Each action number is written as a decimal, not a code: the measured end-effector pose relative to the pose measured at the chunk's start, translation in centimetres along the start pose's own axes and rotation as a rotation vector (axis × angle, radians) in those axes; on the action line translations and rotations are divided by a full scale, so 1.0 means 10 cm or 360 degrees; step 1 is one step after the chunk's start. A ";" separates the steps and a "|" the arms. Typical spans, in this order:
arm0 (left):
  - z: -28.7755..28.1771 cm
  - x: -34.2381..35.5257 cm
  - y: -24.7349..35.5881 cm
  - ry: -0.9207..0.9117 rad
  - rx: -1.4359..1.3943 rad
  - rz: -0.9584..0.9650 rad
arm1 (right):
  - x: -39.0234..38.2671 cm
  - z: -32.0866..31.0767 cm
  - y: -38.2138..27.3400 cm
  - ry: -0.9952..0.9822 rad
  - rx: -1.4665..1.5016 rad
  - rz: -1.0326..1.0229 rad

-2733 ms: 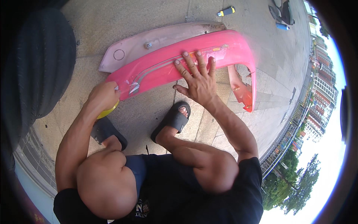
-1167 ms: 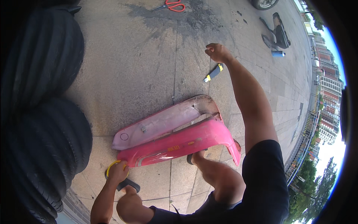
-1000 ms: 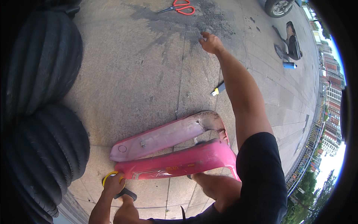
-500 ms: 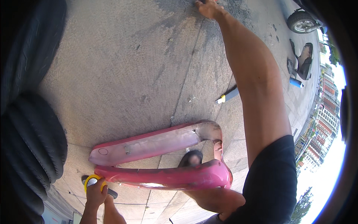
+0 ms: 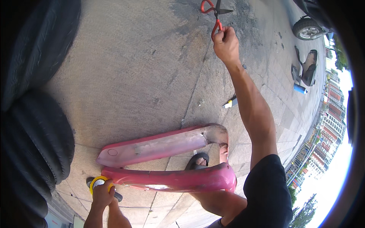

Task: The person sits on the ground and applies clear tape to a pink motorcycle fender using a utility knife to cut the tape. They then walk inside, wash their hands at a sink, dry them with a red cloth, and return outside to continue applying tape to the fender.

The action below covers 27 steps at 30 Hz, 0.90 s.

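My right hand (image 5: 227, 45), far out in front of me, is closed on one red handle of a pair of scissors (image 5: 216, 14); their dark blades stand apart in the air over the pavement. At the lower left, my left hand (image 5: 102, 194) is wrapped round what looks like a roll of yellow tape (image 5: 99, 179), partly hidden by the fingers. It is right beside the left end of a glossy pink-red scooter body panel (image 5: 178, 180). The panel is bent in a long U shape, its pale inner side showing on the far arm. My lower leg and sandaled foot (image 5: 201, 161) show by its opening.
A yellow and dark utility knife (image 5: 230, 102) lies on the paving beyond the panel. Stacked black tires (image 5: 42, 140) line the left side. At the far right are a wheel (image 5: 306, 29), dark vehicle parts (image 5: 310, 68) and a blue can (image 5: 300, 89).
My right hand has drawn back toward me, and the scissors in it have come into full view. My left hand keeps its hold on the tape beside the panel.
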<state>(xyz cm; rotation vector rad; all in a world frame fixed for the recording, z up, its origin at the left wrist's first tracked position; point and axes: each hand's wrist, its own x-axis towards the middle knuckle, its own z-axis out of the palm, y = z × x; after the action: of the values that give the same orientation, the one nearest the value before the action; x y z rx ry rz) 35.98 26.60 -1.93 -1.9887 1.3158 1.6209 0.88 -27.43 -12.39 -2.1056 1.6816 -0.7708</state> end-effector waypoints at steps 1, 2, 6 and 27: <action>0.00 0.00 -0.01 0.0017 -0.0041 -0.0005 | -0.22 -0.18 -0.10 -0.0083 0.0235 0.0189; 0.01 -0.01 -0.02 -0.0022 0.0007 -0.0035 | -0.42 -0.36 -0.22 -0.0114 0.0534 0.0307; 0.04 -0.01 -0.09 0.0025 0.0097 0.0079 | -0.83 -1.03 -0.89 -0.0594 0.1995 0.0659; 0.09 0.09 -0.29 0.0006 0.0042 0.0412 | -5.54 -2.02 -2.75 -0.0588 0.2149 0.1197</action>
<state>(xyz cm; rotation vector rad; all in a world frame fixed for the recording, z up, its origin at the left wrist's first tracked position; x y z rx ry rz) 37.57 28.42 -4.05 -1.8698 1.6447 1.6979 1.82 34.33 8.23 -0.5709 1.0292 -0.8039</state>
